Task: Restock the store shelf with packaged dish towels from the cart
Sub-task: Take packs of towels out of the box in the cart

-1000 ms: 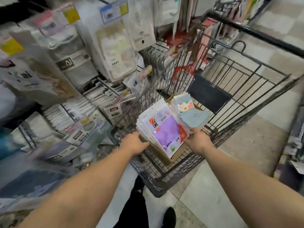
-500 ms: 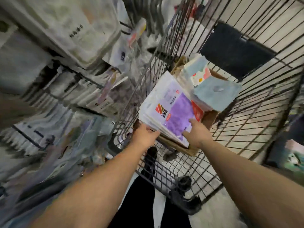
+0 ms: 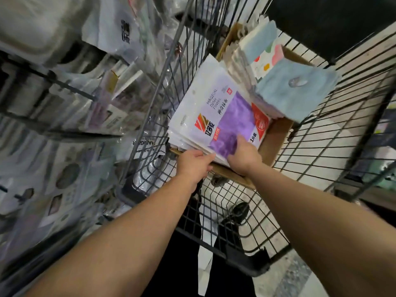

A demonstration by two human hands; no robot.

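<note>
**Both hands on the purple towel stack in the cart**

I have both hands on the stack of purple towel packs (image 3: pixel 216 116), which stands tilted in a cardboard box (image 3: pixel 276 140) inside the cart (image 3: pixel 214 202). My left hand (image 3: pixel 194 162) holds the near lower edge of the stack, fingers curled under it. My right hand (image 3: pixel 243 154) presses on the face of the top pack, thumb along the purple panel, and seems to pinch the front packs. I judge the two-handed hold is there because the packs are slick plastic and fan apart at their edges; one hand alone would let them slide. I read this as the start of lifting a batch out.

Just behind the purple stack, touching it, sits a second stack of blue towel packs (image 3: pixel 295 93), leaning over the box's far side. It crowds the purple packs, so the lift should come up and toward me, not back.

To my left hangs the shelf (image 3: pixel 64 99) display, blurred, full of bagged goods. The cart's wire side (image 3: pixel 150 116) stands between the box and the shelf, so the packs must clear the top of the wire before swinging left. A black panel (image 3: pixel 334 24) closes the cart's far end.
</note>
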